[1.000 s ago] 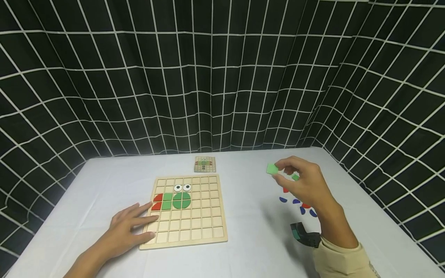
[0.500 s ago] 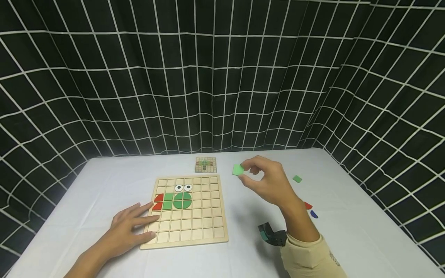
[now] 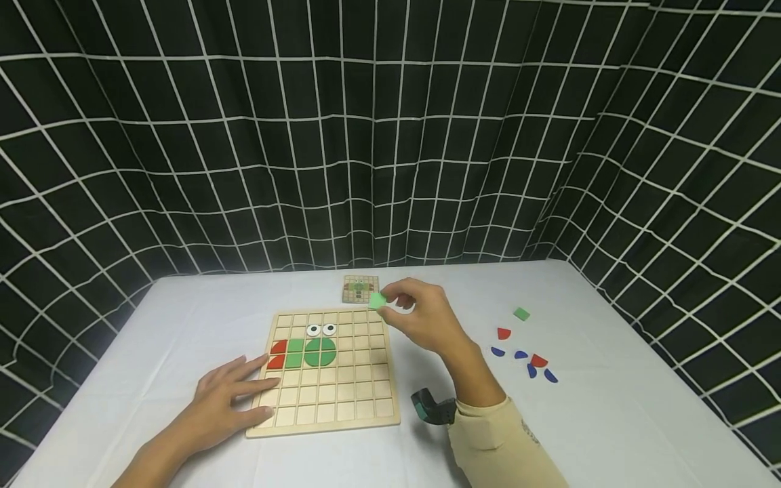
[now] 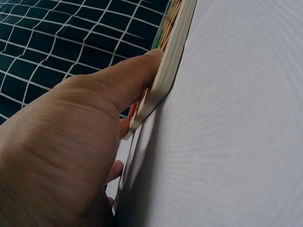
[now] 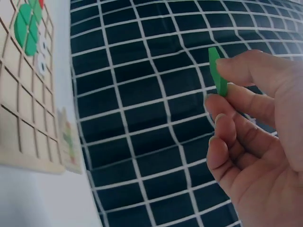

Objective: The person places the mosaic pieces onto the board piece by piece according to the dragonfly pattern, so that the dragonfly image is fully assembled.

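Note:
My right hand (image 3: 417, 312) pinches a green square tile (image 3: 377, 301) between thumb and fingers, held in the air over the far right corner of the wooden grid board (image 3: 354, 411). In the right wrist view the same green tile (image 5: 217, 72) appears nearly edge-on. My left hand (image 3: 222, 400) rests with spread, fairly straight fingers on the board's left edge. On the board lie two red pieces (image 3: 276, 360), two light green squares (image 3: 294, 359), a green circle (image 3: 320, 352) made of quarter pieces, and two round eye pieces (image 3: 314, 330).
Behind the board lies a small picture card (image 3: 356, 289), partly covered by the held tile. To the right on the white table (image 3: 616, 407) are a loose green square (image 3: 521, 314), two red pieces (image 3: 504, 333) and several blue half-rounds (image 3: 497, 352). A black gridded curtain (image 3: 342, 149) stands behind.
My right hand has carried the green square tile leftward from above the loose pieces to the board's far right corner. The left hand stays on the board's edge.

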Available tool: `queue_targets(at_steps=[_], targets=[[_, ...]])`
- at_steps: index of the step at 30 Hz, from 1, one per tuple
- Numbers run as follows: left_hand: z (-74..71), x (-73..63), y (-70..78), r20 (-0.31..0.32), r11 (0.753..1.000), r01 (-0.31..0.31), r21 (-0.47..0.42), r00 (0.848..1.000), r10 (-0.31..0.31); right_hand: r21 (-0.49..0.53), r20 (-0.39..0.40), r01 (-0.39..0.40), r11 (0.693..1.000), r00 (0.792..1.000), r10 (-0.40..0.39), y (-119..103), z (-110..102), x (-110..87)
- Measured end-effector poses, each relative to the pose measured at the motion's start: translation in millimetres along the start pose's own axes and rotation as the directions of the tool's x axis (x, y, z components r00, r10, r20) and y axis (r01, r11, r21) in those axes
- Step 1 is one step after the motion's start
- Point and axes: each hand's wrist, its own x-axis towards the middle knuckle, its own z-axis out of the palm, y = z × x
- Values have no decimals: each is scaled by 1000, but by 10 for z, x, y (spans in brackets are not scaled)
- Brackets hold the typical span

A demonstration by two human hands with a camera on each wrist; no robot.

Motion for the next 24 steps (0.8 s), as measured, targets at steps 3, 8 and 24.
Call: queue_targets(at_steps=[3, 8, 24], targets=[[1, 2, -5, 1, 1000, 0, -3, 1000, 0, 24, 45, -65, 998, 997, 63, 23, 133, 43], [3, 3, -10, 1, 1000, 1, 0, 1000, -1, 52, 114, -145, 988, 984, 138, 59, 343, 105], [-20, 10, 1, 6, 1000, -3, -9, 1000, 3, 24, 267, -249, 968, 935, 234, 305, 801, 137]])
